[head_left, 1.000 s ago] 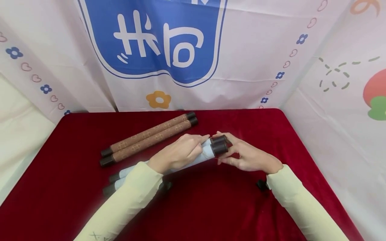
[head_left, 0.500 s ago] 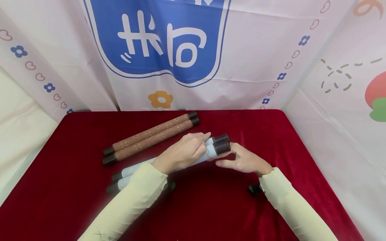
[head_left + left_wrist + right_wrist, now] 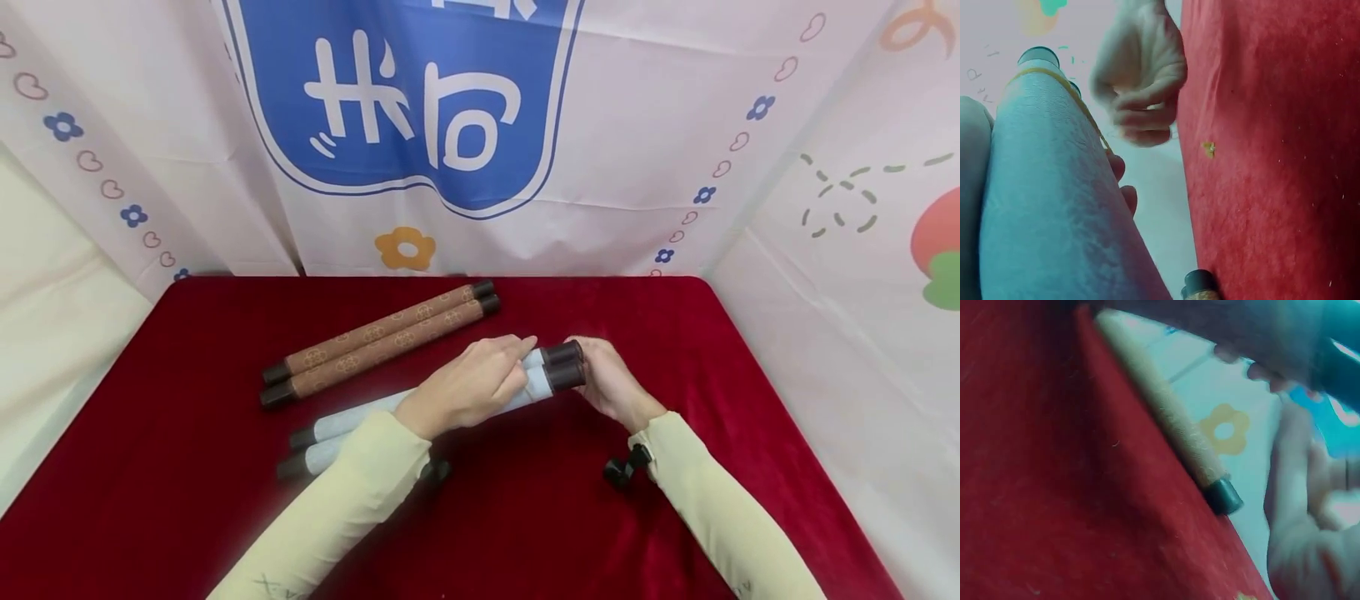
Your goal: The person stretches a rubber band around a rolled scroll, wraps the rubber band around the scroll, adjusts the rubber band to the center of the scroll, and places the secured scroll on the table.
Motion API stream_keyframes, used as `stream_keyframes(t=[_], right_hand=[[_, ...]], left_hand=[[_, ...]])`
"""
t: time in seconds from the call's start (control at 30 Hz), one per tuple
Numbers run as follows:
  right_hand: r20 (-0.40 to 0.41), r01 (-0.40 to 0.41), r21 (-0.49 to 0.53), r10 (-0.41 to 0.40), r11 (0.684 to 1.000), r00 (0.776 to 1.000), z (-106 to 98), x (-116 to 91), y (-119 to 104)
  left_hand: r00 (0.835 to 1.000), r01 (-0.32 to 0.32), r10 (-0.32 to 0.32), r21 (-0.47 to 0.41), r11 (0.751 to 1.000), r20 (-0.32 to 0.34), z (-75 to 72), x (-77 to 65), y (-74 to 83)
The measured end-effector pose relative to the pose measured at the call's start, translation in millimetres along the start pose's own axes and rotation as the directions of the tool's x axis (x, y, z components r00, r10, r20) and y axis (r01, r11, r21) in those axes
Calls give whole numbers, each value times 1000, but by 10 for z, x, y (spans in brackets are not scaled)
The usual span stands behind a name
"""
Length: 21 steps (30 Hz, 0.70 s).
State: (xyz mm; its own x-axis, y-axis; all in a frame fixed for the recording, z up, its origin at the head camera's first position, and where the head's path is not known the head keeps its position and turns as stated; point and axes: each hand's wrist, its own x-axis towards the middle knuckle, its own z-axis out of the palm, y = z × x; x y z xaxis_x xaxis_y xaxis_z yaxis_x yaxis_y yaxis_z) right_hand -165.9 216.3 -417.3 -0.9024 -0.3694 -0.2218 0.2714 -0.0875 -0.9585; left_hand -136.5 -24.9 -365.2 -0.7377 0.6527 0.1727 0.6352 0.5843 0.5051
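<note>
Gripping light-blue scrolls in my left hand, best squeezing evenly; right hand by black end caps, grasp not showing clearly.

Head cam looked forward-down from above the red cloth; wrist cams sat low, close, tilted; head and left wrist shared the pale blue rolls.

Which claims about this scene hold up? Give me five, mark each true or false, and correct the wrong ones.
1. Two brown rolls lie side by side on the red cloth. True.
2. The left hand grips the brown rolls. False: it grips the pale blue rolls.
3. A yellow band crosses one of the pale blue rolls. True.
4. The right hand lies flat on the red cloth. False: it is beside the pale blue rolls' dark ends.
5. Both sleeves are black. False: they are pale yellow-green.
</note>
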Motion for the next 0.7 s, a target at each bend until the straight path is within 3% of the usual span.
stream_keyframes(t=[0.1,0.23,0.33,0.47,0.7], right_hand=[[-72,-64,-50,60,997,996,-24,-7,-102],[-21,-78,-286,75,955,997,67,-84,-262],[-29,-33,-462,22,886,999,188,-139,-331],[-110,-24,-598,-52,801,993,317,-194,-354],[-214,-20,-675,-169,738,962,429,-183,-341]], left_hand=[[1000,-8,8,44,999,-5,10,8,2],[1000,-10,10,118,993,5,54,10,-20],[1000,7,-5,144,989,-15,90,13,-38],[998,51,-47,132,990,-34,119,19,-51],[995,101,-97,140,985,-34,159,84,-30]])
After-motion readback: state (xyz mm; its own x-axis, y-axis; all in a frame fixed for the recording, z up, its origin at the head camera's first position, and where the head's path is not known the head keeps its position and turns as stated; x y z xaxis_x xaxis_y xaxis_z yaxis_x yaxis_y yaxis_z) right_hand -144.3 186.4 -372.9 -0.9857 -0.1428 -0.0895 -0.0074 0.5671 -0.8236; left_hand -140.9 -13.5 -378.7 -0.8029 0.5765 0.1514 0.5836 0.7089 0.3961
